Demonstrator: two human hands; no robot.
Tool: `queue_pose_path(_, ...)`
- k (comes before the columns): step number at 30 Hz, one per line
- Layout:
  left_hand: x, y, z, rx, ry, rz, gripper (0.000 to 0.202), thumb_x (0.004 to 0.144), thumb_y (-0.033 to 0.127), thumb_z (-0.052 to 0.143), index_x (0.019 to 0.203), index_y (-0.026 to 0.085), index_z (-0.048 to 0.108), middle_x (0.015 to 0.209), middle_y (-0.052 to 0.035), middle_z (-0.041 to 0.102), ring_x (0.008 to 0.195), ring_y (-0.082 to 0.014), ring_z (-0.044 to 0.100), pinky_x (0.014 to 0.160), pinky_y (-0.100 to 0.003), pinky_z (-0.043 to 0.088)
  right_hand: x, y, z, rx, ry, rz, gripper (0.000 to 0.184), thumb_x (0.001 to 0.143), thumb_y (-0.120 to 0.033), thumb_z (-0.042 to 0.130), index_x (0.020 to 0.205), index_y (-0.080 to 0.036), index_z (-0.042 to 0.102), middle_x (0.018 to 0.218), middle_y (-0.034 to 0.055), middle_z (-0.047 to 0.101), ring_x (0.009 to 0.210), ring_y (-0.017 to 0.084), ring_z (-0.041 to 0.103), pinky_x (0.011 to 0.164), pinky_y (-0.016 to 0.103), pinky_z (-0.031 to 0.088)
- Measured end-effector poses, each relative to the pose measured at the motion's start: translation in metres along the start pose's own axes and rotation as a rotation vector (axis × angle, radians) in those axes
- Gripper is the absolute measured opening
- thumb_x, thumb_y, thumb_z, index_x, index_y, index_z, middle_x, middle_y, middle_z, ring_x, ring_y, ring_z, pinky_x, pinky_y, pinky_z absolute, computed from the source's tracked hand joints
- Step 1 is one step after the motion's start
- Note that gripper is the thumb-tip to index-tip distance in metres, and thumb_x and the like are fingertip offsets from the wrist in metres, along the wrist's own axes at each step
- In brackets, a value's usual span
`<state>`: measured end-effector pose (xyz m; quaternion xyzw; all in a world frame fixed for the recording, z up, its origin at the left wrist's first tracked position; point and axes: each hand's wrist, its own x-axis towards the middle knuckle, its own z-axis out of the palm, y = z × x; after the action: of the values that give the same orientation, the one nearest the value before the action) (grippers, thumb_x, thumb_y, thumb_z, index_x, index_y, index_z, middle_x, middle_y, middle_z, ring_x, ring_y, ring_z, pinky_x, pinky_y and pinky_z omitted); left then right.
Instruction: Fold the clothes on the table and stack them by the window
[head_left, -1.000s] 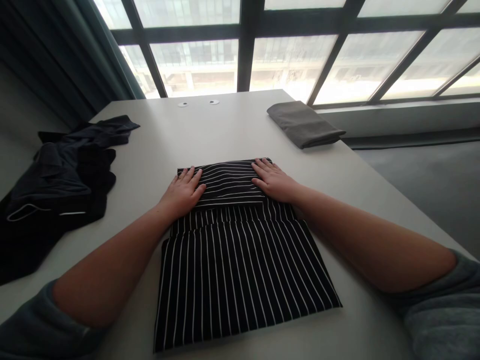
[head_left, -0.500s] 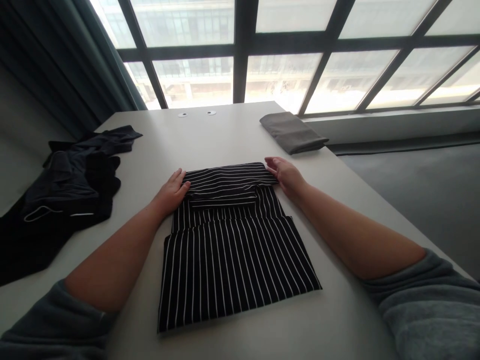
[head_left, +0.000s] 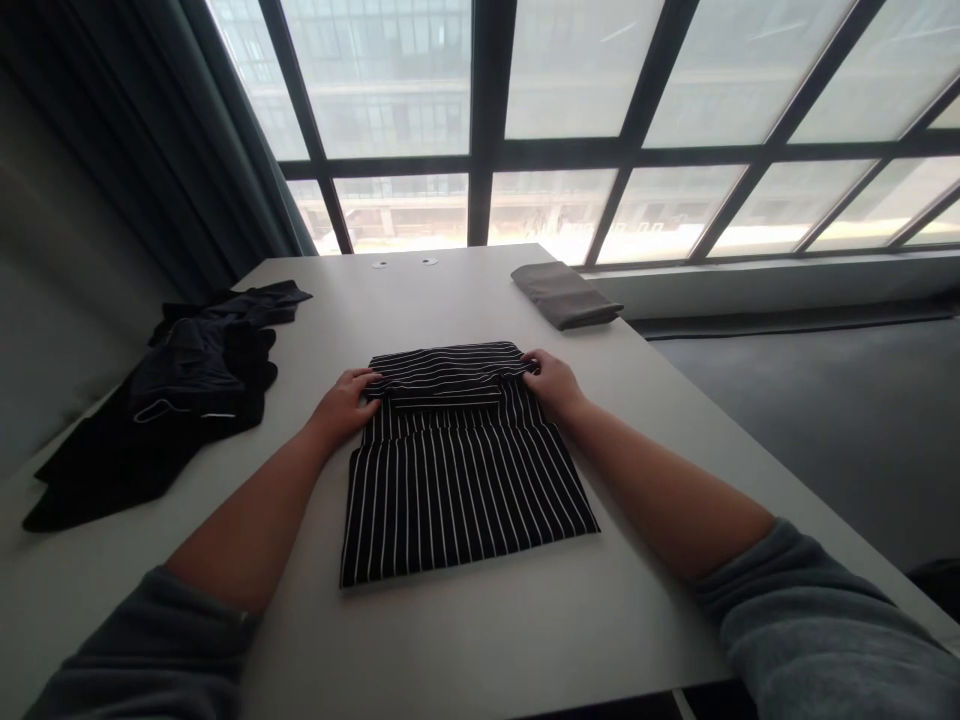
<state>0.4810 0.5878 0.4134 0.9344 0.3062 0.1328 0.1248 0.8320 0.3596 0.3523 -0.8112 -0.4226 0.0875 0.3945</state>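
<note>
Two hands, left hand (head_left: 341, 408) and right hand (head_left: 551, 385), each grip now clenched on striped cloth (head_left: 457, 480) fold, no longer flat

One striped cloth (head_left: 457, 480), one grey cloth (head_left: 564, 293), one dark heap (head_left: 187, 380), two discs (head_left: 380, 264).

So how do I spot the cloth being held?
Below the big window stands a white table. Midway lies the black cloth, left hand and right hand holding its far corners. Only it has stripes; the heap and grey cloth are plain.

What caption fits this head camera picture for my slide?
Left hand and right hand grip the folded far edge of a striped cloth on a white table.
</note>
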Motion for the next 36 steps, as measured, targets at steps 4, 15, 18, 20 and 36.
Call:
queue_pose_path(4,0.009,0.010,0.002,0.165,0.055,-0.051,0.044,0.089,0.035,0.062,0.128,0.020,0.071,0.138,-0.0141,0.063,0.129,-0.0315,0.060,0.118,-0.046,0.046,0.014,-0.004,-0.002,0.026,-0.010,0.062,0.029,0.082,-0.015,0.065,0.110,-0.018,0.073,0.097,0.0065,0.079,0.090,0.021,0.072,0.089,0.031,0.054)
queue_pose_path(15,0.018,0.016,-0.005,-0.011,0.103,-0.208,0.033,0.096,0.039,0.051,0.117,0.021,0.070,0.104,-0.0072,0.079,0.088,-0.0234,0.072,0.086,-0.033,0.053,0.017,-0.014,-0.010,0.621,-0.134,0.298,0.018,0.085,-0.022,0.068,0.080,-0.022,0.051,0.078,0.0071,0.075,0.059,0.015,0.065,0.049,0.023,0.044)
queue_pose_path(18,0.014,0.012,-0.007,-0.038,0.079,-0.196,0.030,0.090,0.035,0.054,0.113,0.022,0.069,0.110,-0.0067,0.077,0.086,-0.0213,0.071,0.086,-0.032,0.053,0.012,-0.012,-0.009,0.414,-0.175,0.313,0.016,0.087,-0.022,0.065,0.078,-0.022,0.052,0.081,0.0085,0.077,0.070,0.019,0.070,0.056,0.027,0.049)
queue_pose_path(20,0.010,0.008,-0.009,0.019,0.048,-0.158,0.030,0.089,0.038,0.056,0.110,0.021,0.069,0.113,-0.0081,0.074,0.086,-0.0214,0.069,0.085,-0.033,0.053,0.011,-0.007,-0.011,0.082,-0.127,0.157,0.011,0.084,-0.021,0.066,0.076,-0.021,0.060,0.083,0.0075,0.076,0.080,0.022,0.072,0.069,0.029,0.052)
queue_pose_path(36,0.005,-0.003,-0.021,0.015,-0.150,-0.241,0.028,0.087,0.040,0.052,0.105,0.028,0.069,0.078,0.0021,0.074,0.071,-0.0207,0.065,0.066,-0.030,0.044,0.004,-0.004,-0.016,-0.177,-0.208,-0.117,0.019,0.083,-0.015,0.061,0.099,-0.022,0.070,0.078,-0.0001,0.072,0.069,0.018,0.060,0.068,0.028,0.040)
